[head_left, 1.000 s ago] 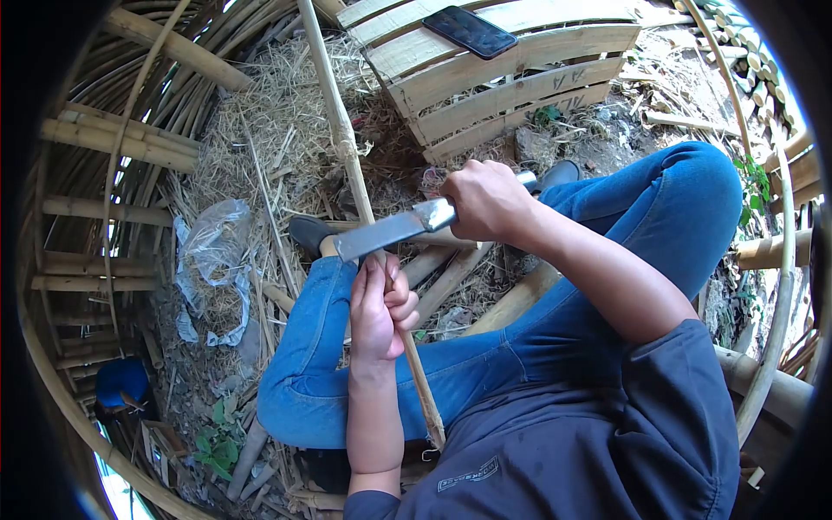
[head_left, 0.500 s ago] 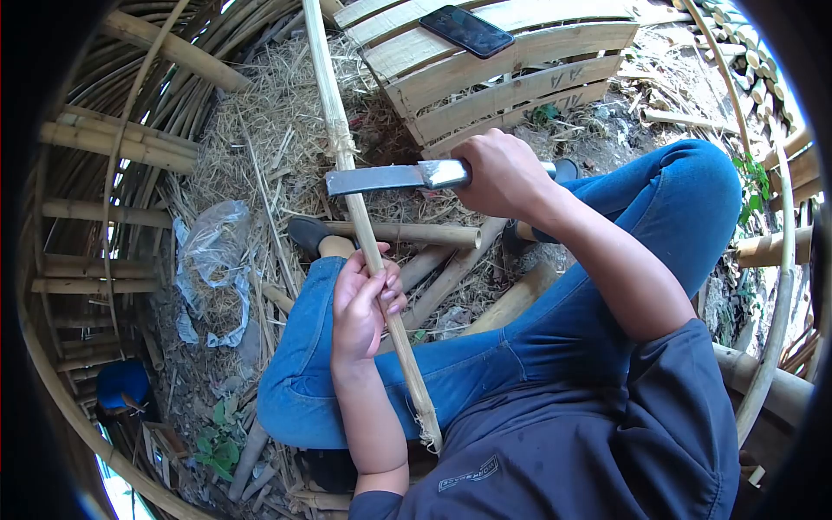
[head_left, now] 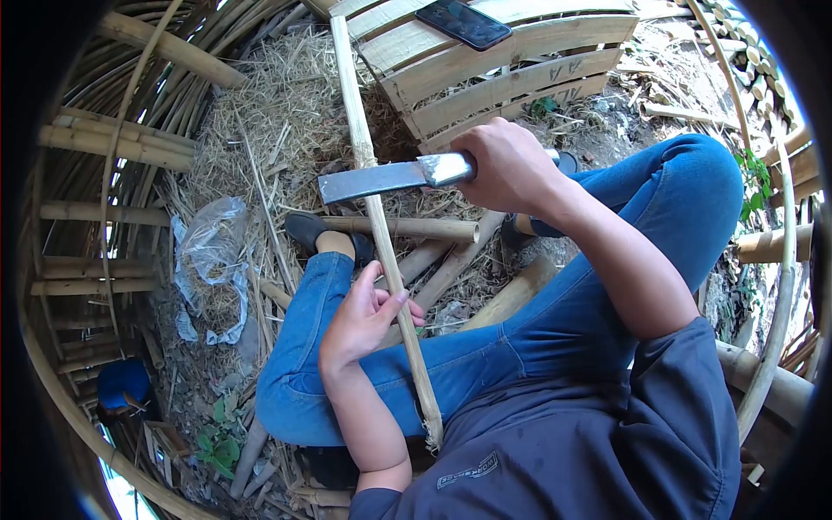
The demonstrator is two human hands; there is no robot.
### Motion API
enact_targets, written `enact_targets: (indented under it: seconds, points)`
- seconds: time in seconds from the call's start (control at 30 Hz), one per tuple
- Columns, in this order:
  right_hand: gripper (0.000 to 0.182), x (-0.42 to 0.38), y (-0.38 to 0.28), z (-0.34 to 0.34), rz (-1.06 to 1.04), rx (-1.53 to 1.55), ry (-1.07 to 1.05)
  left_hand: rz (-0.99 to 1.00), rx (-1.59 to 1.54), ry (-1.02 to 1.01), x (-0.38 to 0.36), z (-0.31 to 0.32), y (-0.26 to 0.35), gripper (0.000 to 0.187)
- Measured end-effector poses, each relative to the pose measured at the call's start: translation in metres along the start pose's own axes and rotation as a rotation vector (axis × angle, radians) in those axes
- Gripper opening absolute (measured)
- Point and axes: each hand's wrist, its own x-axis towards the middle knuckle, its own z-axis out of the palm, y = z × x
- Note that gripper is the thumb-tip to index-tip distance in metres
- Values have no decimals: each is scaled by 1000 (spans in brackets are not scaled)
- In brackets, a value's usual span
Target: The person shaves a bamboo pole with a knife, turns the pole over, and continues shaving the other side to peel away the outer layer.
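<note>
A long pale bamboo strip [head_left: 386, 234] runs slantwise from the wooden crate down to my shirt, its lower end frayed. Partway along it, shavings curl up beside a knife [head_left: 373, 181] with a broad, square-ended blade, which lies across the strip. My right hand [head_left: 507, 167] is closed around the knife's metal handle. Lower down, my left hand [head_left: 362, 319] holds the strip loosely, thumb against it and the other fingers partly spread behind it.
A slatted wooden crate [head_left: 520, 80] carries a phone [head_left: 464, 23]. Cut bamboo poles [head_left: 416, 229] lie between my legs. A clear plastic bag [head_left: 213, 241] sits on the straw-covered ground [head_left: 286, 95]. Bamboo walls stand at left, with cut poles [head_left: 763, 69] stacked at far right.
The strip's upper part has shifted right and its top end now shows. My left hand has loosened its fingers and moved slightly lower. The blade sits closer to the shavings.
</note>
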Motion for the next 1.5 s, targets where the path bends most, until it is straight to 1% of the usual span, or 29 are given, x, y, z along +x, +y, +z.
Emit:
enact_targets:
  seconds: [0.07,0.17,0.27,0.37,0.47,0.6,0.7,0.8,0.83,0.93,0.97,1.07,1.17,1.23,1.27,1.3,1.37,1.5]
  points:
    - [9,0,-1,0,-5,2,1,87,89,-59,-2,2,-5,40]
    - [11,1,-1,-1,-16,-3,-4,116,6,-57,-2,2,-6,46]
    - [15,1,-2,-4,-18,-8,-29,150,-99,55,0,2,1,40]
    - [14,0,-2,-5,-22,-5,-23,234,-190,219,4,-9,1,31]
    - [14,1,-3,-4,-26,5,-19,338,-328,315,5,-15,-4,29]
    - [14,0,-4,-3,-36,6,-27,308,-479,258,5,-2,4,36]
    - [15,0,-4,-4,-39,0,-43,302,-479,85,5,-6,-2,38]
    - [16,0,-3,-3,-51,16,-31,298,-440,30,9,-2,-1,37]
    - [16,0,-2,-3,-57,25,-21,264,-478,39,16,-6,-11,32]
    - [16,0,-2,-1,-46,4,-40,203,-535,50,28,-9,-18,28]
    - [16,1,-2,-1,-44,-2,-43,227,-501,100,29,-7,-20,29]
    - [15,1,-1,2,-29,4,-42,180,-569,226,21,16,3,32]
    - [14,2,3,13,-27,41,-38,217,-575,-8,20,8,-5,33]
    - [17,1,4,19,-38,29,-69,178,-617,-3,22,11,-8,32]
    - [20,-2,2,21,-38,66,-124,158,-638,-3,23,15,-9,31]
    - [23,-5,-1,24,-59,79,-146,154,-672,41,24,20,-7,30]
    - [28,-8,-6,38,-77,106,-198,184,-715,56,25,23,-5,30]
    - [21,-10,-13,47,-104,39,-186,274,-707,97,24,26,-6,30]
